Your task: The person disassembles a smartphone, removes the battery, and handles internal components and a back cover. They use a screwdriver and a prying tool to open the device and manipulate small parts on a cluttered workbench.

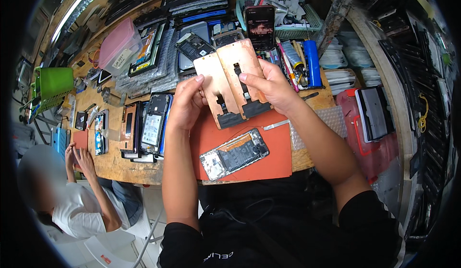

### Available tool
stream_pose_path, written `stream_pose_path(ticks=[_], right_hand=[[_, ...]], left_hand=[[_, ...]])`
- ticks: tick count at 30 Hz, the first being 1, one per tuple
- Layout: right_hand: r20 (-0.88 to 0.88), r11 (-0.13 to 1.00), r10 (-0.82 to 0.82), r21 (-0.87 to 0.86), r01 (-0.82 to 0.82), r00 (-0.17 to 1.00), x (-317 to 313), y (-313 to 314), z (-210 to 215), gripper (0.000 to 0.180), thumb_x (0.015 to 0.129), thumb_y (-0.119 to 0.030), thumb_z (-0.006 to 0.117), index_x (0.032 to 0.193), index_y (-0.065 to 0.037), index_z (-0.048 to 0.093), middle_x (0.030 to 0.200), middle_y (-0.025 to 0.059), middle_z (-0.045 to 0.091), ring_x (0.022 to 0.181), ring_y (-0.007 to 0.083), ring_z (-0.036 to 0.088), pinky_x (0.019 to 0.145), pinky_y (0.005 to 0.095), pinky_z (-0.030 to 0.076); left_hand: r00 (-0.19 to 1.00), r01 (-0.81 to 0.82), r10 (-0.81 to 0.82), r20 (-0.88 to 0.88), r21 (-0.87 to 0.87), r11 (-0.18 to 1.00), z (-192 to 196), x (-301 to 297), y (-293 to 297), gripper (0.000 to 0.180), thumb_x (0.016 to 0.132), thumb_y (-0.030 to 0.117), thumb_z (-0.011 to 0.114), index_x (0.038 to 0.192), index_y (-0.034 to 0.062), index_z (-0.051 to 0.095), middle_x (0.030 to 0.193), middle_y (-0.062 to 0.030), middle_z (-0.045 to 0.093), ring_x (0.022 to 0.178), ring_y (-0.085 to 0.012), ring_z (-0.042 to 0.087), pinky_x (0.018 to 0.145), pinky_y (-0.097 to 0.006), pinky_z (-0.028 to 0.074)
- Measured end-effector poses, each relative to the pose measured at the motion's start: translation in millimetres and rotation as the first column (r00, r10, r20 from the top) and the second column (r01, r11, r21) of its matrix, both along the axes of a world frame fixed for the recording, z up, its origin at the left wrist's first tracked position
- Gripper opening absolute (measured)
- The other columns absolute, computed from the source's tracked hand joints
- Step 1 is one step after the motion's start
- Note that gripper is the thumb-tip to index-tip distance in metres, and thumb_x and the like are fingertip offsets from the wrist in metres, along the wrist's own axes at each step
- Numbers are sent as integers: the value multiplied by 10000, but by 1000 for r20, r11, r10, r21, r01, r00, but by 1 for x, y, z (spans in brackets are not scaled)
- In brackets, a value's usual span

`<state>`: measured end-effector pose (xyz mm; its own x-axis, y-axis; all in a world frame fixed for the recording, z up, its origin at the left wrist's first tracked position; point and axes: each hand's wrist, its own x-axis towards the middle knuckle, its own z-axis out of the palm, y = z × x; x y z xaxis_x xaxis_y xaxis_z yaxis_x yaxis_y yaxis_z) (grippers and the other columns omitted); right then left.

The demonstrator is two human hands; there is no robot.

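Two copper-backed phone screens [234,83] are held side by side above the workbench's [115,160] near edge: the left hand [185,105] grips the left panel, the right hand [269,86] the right one. Below them, an opened phone frame [235,154] lies on an orange mat [269,145]. Toward the far edge a green basket [312,21] sits.
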<state>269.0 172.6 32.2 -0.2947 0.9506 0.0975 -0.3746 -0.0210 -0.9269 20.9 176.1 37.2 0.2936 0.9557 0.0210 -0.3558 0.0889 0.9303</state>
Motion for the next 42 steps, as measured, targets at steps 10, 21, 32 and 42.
stream_pose_path(ticks=[10,21,32,42], right_hand=[[-40,999,-48,-25,47,998,-1,0,5,367,1046,-105,698,1384,19,625,1241,100,754,1073,144,741,924,311,614],[3,1000,22,-8,-22,1000,-2,-3,3,362,1020,-97,719,1356,19,649,1201,97,764,1043,143,748,899,309,623],[22,999,45,-29,-44,999,-1,-4,5,394,1015,-83,714,1389,21,641,1210,94,759,1059,141,739,906,303,612],[39,998,54,-23,-54,998,1,-4,4,372,1012,-71,710,1368,17,652,1205,88,759,1055,137,739,908,302,613]], left_hand=[[995,98,-97,-19,79,992,3,6,-9,648,843,66,695,1475,-15,578,1321,-126,718,1210,-197,694,1050,-384,557],[999,-30,28,-40,-47,998,-10,2,2,212,1063,184,723,1118,-15,769,1041,-108,813,886,-154,777,813,-325,634],[993,-83,79,-88,-38,996,-9,3,1,281,1038,287,770,932,28,776,873,-62,791,712,-102,728,639,-258,579],[994,-56,54,-93,-26,998,-13,2,2,266,1049,292,755,988,34,778,905,-47,790,748,-97,725,665,-260,573]])
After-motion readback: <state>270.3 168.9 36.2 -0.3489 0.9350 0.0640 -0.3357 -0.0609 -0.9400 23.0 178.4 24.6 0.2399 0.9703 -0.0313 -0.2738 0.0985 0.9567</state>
